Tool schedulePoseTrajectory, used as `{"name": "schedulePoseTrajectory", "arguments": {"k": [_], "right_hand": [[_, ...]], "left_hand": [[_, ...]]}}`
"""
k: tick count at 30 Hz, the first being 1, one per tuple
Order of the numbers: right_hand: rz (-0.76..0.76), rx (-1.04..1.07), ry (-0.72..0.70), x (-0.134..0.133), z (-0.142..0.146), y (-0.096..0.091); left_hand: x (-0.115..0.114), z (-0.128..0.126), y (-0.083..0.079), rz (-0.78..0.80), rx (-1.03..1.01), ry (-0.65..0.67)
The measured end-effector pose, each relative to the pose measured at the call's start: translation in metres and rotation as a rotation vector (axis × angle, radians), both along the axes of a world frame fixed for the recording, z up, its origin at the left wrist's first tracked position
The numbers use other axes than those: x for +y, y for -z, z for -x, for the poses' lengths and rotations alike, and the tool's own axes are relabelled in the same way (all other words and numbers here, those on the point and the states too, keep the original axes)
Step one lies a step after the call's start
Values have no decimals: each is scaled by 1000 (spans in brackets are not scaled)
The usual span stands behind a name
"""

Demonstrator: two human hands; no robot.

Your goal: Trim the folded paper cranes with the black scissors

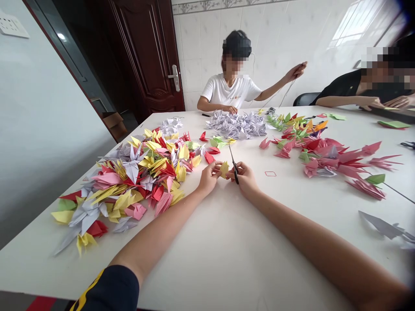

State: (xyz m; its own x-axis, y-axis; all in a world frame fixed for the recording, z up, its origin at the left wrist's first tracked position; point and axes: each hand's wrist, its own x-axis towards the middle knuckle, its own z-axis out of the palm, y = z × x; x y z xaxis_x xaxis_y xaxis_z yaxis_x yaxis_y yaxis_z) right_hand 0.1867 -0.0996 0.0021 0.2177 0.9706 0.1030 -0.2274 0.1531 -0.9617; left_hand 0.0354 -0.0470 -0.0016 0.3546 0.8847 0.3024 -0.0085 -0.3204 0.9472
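Pinching yellow paper (224, 169) in the left hand (208, 178), gripping scissors (234, 169) in the closed right hand (245, 179), both just beside the origami heap (142, 172).

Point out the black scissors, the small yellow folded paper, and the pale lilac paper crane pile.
Black scissors (234, 166): head view, on the blades.
Small yellow folded paper (223, 169): head view, its middle.
Pale lilac paper crane pile (236, 125): head view, its centre.
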Motion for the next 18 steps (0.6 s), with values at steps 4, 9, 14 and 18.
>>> {"name": "schedulePoseTrajectory", "arguments": {"k": [4,9,14,18], "right_hand": [[-4,-17,9,-1,1,-1],[-10,-14,-55,-2,-1,-1],[23,-19,-74,-3,-1,-3],[41,-44,-68,-4,1,-5]], "left_hand": [[-1,0,1,11,16,-14],[-7,2,-4,-191,101,-153],[-7,2,-3,-265,136,-169],[-4,2,0,-231,137,-142]]}}
